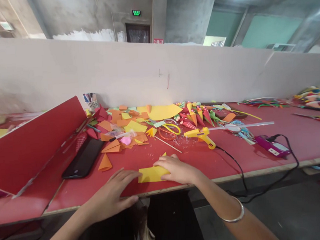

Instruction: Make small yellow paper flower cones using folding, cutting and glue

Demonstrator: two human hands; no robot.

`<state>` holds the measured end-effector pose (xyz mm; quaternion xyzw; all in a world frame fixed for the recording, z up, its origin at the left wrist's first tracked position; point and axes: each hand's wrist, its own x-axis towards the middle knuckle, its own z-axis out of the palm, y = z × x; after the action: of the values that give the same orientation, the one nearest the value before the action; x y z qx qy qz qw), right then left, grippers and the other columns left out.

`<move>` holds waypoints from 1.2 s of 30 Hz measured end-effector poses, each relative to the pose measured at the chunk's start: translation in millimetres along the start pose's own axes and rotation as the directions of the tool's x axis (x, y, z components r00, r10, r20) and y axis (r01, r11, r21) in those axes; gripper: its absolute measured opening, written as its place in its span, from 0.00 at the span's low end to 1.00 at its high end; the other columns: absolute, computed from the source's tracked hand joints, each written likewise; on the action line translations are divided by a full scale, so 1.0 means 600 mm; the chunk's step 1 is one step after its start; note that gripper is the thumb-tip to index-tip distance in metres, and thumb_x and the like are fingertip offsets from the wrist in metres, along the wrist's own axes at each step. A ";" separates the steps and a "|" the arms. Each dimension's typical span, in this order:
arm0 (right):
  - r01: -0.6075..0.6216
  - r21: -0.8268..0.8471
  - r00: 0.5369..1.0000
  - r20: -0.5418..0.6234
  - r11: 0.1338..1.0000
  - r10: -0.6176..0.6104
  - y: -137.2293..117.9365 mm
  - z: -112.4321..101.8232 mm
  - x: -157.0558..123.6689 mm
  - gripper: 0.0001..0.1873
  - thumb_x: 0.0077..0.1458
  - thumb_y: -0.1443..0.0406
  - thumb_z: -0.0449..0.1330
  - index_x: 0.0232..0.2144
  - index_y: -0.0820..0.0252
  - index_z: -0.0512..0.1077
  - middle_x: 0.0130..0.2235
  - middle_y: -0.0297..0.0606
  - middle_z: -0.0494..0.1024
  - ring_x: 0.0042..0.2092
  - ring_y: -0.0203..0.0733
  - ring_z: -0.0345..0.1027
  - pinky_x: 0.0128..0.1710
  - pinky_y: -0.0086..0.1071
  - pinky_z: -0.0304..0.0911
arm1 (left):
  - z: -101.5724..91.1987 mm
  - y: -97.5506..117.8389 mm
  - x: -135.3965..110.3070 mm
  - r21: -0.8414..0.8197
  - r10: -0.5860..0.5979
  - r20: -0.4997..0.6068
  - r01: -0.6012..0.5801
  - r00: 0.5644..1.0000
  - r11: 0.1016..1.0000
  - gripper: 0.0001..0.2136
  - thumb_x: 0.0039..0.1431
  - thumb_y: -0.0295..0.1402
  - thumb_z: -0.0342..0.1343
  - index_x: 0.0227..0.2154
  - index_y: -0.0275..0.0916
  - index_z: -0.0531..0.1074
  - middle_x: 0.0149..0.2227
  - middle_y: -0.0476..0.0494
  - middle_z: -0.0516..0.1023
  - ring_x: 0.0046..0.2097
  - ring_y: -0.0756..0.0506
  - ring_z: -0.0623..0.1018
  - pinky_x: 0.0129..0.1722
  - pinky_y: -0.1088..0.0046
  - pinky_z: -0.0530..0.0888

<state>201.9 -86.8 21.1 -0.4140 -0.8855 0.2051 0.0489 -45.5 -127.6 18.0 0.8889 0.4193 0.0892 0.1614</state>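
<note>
A yellow paper piece (pixel 150 174) lies near the front edge of the red table (pixel 201 164). My right hand (pixel 177 168) rests on its right part, fingers bent and pressing it down. To the left, my left hand (pixel 114 192) lies flat on the table with fingers stretched toward the paper's left edge, holding nothing. A silver bangle (pixel 234 211) circles my right wrist.
A yellow glue gun (pixel 201 134) with a black cord lies behind the paper, beside yellow-handled scissors (pixel 171 128). Orange and yellow paper scraps (pixel 122 130), paper cones (pixel 196 117), a black phone (pixel 83 160), a purple power strip (pixel 271 146) and a red divider (pixel 32 143) surround the spot.
</note>
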 end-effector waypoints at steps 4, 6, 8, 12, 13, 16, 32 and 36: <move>0.056 0.022 0.998 0.035 0.998 -0.056 0.001 -0.018 0.010 0.15 0.50 0.72 0.54 0.41 0.58 0.68 0.43 0.39 0.72 0.44 0.43 0.63 0.45 0.40 0.49 | -0.010 0.010 0.016 -0.097 -0.074 -0.130 0.062 0.989 0.993 0.19 0.58 0.39 0.43 0.53 0.46 0.56 0.54 0.45 0.63 0.54 0.45 0.64 0.51 0.66 0.64; 0.094 0.029 0.996 -0.014 0.995 -0.093 0.002 -0.022 0.011 0.13 0.51 0.73 0.52 0.38 0.57 0.69 0.41 0.37 0.73 0.43 0.40 0.63 0.45 0.40 0.47 | -0.013 0.017 0.032 -0.128 -0.047 -0.182 0.023 0.982 0.991 0.18 0.59 0.37 0.43 0.52 0.45 0.57 0.53 0.44 0.63 0.53 0.46 0.64 0.51 0.68 0.63; 0.127 -0.008 0.987 -0.100 0.992 -0.127 0.004 -0.025 0.012 0.12 0.52 0.73 0.51 0.34 0.56 0.71 0.38 0.35 0.72 0.43 0.38 0.63 0.47 0.41 0.45 | -0.010 0.023 0.052 -0.117 -0.021 -0.210 -0.004 0.978 0.993 0.17 0.59 0.36 0.43 0.51 0.43 0.59 0.52 0.43 0.63 0.52 0.47 0.65 0.51 0.70 0.64; 0.142 -0.079 0.943 -0.293 0.987 -0.159 0.013 -0.025 0.018 0.11 0.52 0.72 0.52 0.28 0.55 0.73 0.44 0.36 0.67 0.48 0.41 0.57 0.51 0.42 0.42 | 0.013 0.033 0.090 0.106 -0.044 -0.229 0.070 0.972 0.992 0.13 0.56 0.32 0.46 0.44 0.43 0.66 0.45 0.44 0.69 0.48 0.43 0.67 0.46 0.64 0.64; 0.149 -0.065 0.934 -0.318 0.987 -0.162 0.018 -0.023 0.019 0.11 0.52 0.72 0.53 0.27 0.55 0.74 0.46 0.36 0.65 0.50 0.42 0.55 0.51 0.41 0.44 | 0.020 0.035 0.097 0.152 -0.063 -0.210 0.096 0.976 0.984 0.11 0.55 0.32 0.48 0.41 0.43 0.68 0.42 0.44 0.70 0.46 0.43 0.67 0.45 0.63 0.64; 0.143 0.063 0.933 -0.341 0.988 -0.114 0.039 -0.010 0.025 0.13 0.53 0.72 0.50 0.28 0.55 0.74 0.44 0.37 0.64 0.49 0.40 0.57 0.47 0.35 0.52 | 0.038 0.038 0.110 0.169 -0.138 -0.138 0.160 0.981 0.972 0.10 0.53 0.31 0.49 0.38 0.41 0.69 0.38 0.44 0.71 0.42 0.44 0.69 0.40 0.68 0.66; -0.067 0.604 0.885 -0.332 0.794 0.327 0.054 0.053 0.041 0.08 0.51 0.65 0.50 0.34 0.59 0.67 0.22 0.30 0.69 0.25 0.34 0.62 0.27 0.26 0.56 | 0.072 0.053 0.129 0.312 -0.249 -0.168 0.291 0.954 0.904 0.19 0.54 0.33 0.44 0.50 0.39 0.61 0.40 0.41 0.68 0.42 0.42 0.68 0.36 0.65 0.66; -0.126 0.417 0.860 -0.406 0.900 0.309 0.042 0.056 0.035 0.06 0.50 0.68 0.51 0.32 0.58 0.67 0.19 0.27 0.64 0.22 0.32 0.57 0.26 0.25 0.51 | 0.071 0.058 0.132 0.325 -0.266 -0.171 0.309 0.949 0.894 0.19 0.53 0.32 0.44 0.50 0.38 0.61 0.41 0.41 0.68 0.42 0.42 0.67 0.36 0.64 0.67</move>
<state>197.5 -67.7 -21.3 -0.5327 -0.7384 0.2707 0.3128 42.1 -96.4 -7.2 0.8244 0.5642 0.0429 -0.0129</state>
